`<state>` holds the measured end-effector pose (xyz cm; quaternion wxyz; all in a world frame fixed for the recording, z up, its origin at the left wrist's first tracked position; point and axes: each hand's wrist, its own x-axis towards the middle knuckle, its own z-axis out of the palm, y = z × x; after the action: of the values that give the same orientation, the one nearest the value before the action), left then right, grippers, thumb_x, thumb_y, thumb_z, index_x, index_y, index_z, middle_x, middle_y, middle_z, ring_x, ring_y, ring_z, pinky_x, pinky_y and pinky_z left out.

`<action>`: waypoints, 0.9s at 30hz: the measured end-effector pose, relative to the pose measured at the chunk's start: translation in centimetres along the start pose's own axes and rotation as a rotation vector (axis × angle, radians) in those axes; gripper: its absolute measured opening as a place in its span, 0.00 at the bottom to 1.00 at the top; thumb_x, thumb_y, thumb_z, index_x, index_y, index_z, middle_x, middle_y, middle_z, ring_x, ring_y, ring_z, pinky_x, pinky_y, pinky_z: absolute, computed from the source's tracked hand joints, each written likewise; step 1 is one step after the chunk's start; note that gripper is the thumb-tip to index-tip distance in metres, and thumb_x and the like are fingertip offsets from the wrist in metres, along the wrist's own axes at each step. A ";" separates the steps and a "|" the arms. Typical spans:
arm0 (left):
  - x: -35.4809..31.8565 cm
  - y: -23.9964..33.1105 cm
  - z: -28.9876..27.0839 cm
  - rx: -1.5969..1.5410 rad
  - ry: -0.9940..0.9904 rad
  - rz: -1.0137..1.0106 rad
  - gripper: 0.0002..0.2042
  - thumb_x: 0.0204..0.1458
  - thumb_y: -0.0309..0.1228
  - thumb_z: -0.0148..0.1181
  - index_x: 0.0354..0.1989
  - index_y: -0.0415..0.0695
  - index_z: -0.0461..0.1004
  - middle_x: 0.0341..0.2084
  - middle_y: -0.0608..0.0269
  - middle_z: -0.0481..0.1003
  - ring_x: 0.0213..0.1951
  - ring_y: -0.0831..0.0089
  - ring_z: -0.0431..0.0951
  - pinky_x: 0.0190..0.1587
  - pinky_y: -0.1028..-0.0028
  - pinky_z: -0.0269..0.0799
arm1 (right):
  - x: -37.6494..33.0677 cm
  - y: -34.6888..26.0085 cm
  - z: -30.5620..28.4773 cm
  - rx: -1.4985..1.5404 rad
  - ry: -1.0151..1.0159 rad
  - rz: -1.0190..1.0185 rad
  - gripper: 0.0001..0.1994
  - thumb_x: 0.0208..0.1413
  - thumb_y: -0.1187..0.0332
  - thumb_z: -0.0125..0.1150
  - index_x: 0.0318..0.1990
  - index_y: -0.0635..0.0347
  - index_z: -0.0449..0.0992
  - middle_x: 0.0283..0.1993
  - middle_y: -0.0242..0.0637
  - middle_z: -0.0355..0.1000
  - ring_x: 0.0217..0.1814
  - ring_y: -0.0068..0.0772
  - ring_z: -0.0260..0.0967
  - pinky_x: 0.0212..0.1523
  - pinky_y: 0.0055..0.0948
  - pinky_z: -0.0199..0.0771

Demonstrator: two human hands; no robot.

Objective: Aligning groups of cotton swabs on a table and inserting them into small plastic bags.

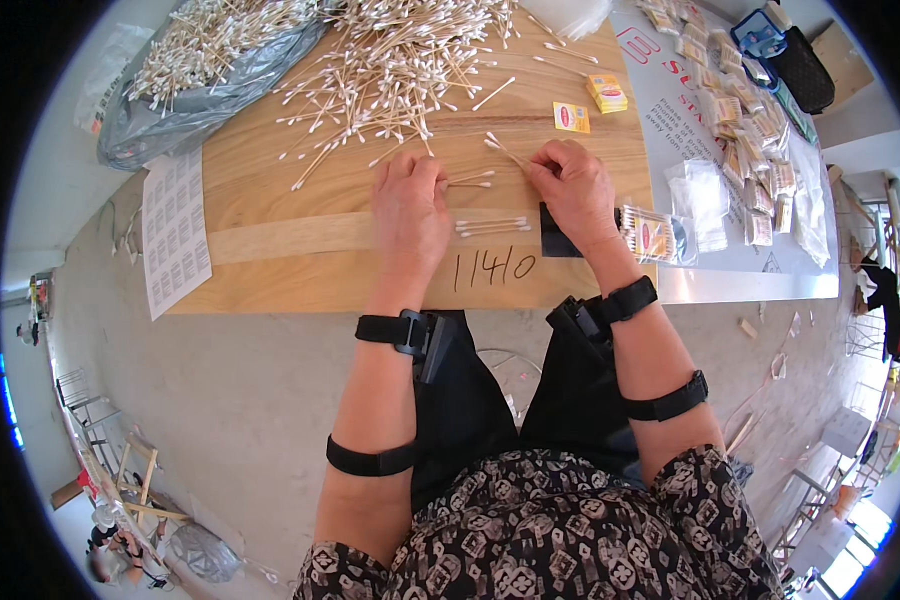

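My left hand (408,215), fingers pinched together, holds a couple of cotton swabs (473,180) whose white tips point right. To its right, my right hand (576,190) is closed on a few more cotton swabs (502,148) that stick out up and to the left. Between and below the hands, a short row of cotton swabs (491,227) lies flat on the wooden table (300,240). A dark flat piece (558,235) is partly covered by my right wrist. Beside that wrist is a clear bag of cotton swabs (653,236) with a yellow card inside.
A large pile of loose cotton swabs (400,70) covers the table's far side, by a grey plastic bag (185,118) full of them. Yellow cards (607,93) lie far right. On the pale board (675,130) are several filled packets (735,110) and clear empty bags (698,200). A printed sheet (177,225) hangs over the left edge.
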<state>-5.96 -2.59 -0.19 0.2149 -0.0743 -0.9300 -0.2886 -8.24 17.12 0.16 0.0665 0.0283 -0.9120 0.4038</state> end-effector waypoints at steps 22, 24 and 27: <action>0.7 1.4 -1.8 0.002 -0.304 0.081 0.07 0.47 0.16 0.52 0.32 0.40 0.72 0.33 0.55 0.72 0.43 0.53 0.73 0.43 0.59 0.71 | 0.3 0.0 0.1 -0.003 0.015 0.021 0.05 0.48 0.66 0.61 0.29 0.57 0.78 0.31 0.39 0.76 0.37 0.45 0.74 0.37 0.41 0.73; 1.1 1.4 -1.6 0.069 -0.322 0.122 0.08 0.47 0.16 0.51 0.32 0.40 0.73 0.33 0.55 0.72 0.43 0.52 0.73 0.43 0.59 0.71 | 0.2 0.0 0.0 -0.007 0.012 0.019 0.05 0.48 0.66 0.61 0.29 0.57 0.78 0.31 0.39 0.76 0.37 0.45 0.74 0.37 0.41 0.73; 1.2 1.3 -1.7 0.031 -0.352 0.094 0.07 0.47 0.16 0.51 0.32 0.40 0.73 0.33 0.55 0.73 0.42 0.52 0.73 0.42 0.59 0.71 | 0.2 0.0 0.0 -0.018 0.015 0.008 0.05 0.48 0.66 0.62 0.29 0.57 0.78 0.31 0.39 0.76 0.37 0.45 0.74 0.37 0.41 0.73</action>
<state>-6.15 -2.47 2.24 0.0634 -0.1640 -0.9530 -0.2466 -8.40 17.12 0.18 0.0720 0.0213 -0.9151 0.3962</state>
